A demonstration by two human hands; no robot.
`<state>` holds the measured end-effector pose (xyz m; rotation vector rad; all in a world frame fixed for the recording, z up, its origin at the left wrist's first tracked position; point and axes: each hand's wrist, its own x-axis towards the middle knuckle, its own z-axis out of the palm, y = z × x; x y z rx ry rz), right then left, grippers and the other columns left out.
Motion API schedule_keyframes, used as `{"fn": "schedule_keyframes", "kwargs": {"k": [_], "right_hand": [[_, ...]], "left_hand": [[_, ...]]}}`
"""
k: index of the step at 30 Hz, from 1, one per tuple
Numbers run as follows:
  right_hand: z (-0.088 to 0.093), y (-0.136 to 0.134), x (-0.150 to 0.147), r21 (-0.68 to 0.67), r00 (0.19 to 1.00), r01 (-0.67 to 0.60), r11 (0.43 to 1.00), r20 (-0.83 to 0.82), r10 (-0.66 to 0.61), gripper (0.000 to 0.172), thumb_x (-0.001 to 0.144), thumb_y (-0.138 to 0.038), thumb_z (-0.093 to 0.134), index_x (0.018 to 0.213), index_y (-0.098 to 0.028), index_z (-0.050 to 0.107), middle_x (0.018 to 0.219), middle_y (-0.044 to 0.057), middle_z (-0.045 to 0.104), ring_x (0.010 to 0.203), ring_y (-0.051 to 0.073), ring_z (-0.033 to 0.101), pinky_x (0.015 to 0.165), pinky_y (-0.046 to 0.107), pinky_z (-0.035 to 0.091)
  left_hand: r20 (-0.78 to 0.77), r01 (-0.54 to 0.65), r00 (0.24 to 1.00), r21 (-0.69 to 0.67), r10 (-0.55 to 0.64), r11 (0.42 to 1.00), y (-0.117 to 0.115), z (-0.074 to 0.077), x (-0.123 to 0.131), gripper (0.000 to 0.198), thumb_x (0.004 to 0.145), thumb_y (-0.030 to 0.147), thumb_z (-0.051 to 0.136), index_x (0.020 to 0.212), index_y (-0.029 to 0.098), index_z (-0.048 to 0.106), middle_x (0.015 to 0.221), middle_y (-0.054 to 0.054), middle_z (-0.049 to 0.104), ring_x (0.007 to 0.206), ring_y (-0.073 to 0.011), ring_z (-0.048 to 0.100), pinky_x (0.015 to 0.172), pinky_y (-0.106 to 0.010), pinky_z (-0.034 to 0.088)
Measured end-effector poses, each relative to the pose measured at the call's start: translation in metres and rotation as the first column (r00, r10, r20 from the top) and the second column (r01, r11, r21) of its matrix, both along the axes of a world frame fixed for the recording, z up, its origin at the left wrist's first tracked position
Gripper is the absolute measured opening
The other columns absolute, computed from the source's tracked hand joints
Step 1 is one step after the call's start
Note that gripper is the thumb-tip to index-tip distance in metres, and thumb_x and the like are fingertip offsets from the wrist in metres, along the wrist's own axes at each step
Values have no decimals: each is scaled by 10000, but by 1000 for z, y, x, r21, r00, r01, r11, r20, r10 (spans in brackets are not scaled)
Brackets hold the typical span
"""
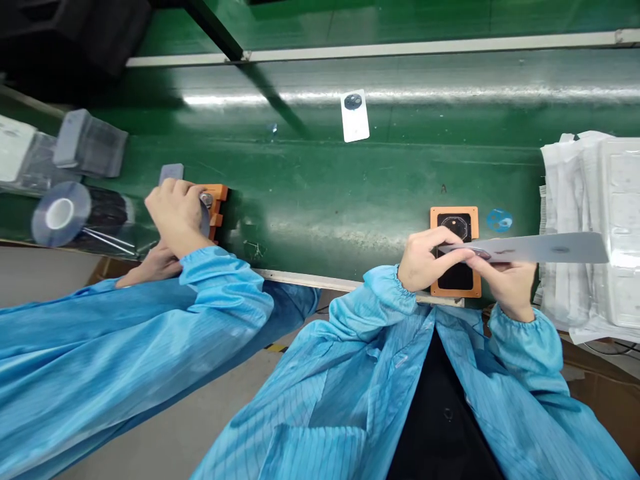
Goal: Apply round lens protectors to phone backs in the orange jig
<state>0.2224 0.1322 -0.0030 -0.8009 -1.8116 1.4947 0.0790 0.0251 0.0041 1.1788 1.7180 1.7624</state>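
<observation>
A thin pale-grey phone back panel (555,248) is held up at a slant, its length reaching out to the right. My left hand (425,260) pinches its left end between thumb and forefinger, beside a dark camera area. Closed on the same end from below, my right hand (513,283) has its thumb close to the left one; some of its fingers are behind the panel. Under my hands on the bench lies an orange fixture (436,291) with a black recessed middle, partly covered by the left hand. A blue round film piece (499,220) lies just right of the fixture.
A white phone back panel (356,123) lies on the green bench (300,193). White padded sheets and clear trays (623,220) are stacked at right. At left, a co-worker's hands (175,217) work at another orange fixture (217,197), near a tape roll (83,217) and stacked panels (90,143).
</observation>
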Motion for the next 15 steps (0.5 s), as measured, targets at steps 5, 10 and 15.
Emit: {"fn": "schedule_keyframes", "kwargs": {"k": [5, 10, 15], "right_hand": [[-15, -9, -2, -92, 990, -84, 992, 104, 94, 286, 706, -430, 900, 771, -193, 756, 769, 27, 768, 709, 221, 725, 660, 343, 618], [-4, 30, -55, -259, 990, -102, 961, 69, 124, 403, 638, -441, 937, 878, -169, 761, 927, 63, 802, 864, 270, 754, 734, 365, 623], [35, 100, -135, -488, 977, -110, 866, -213, 4, 519, 654, -498, 903, 1025, -224, 666, 1060, -8, 783, 921, 146, 720, 846, 299, 599]], "left_hand": [[312, 103, 949, -156, -50, 982, -8, -26, -3, 450, 786, 517, 833, 651, 152, 607, 648, 18, 610, 626, -106, 543, 616, -243, 427], [458, 2, 887, -140, 63, 990, -5, -31, -28, 450, 735, 518, 860, 803, 153, 606, 742, 8, 642, 694, -114, 608, 693, -243, 497], [173, -138, 971, -172, 168, 975, -8, -24, -41, 347, 836, 396, 775, 1053, 168, 631, 1097, -103, 698, 1078, -217, 671, 982, -376, 541]]}}
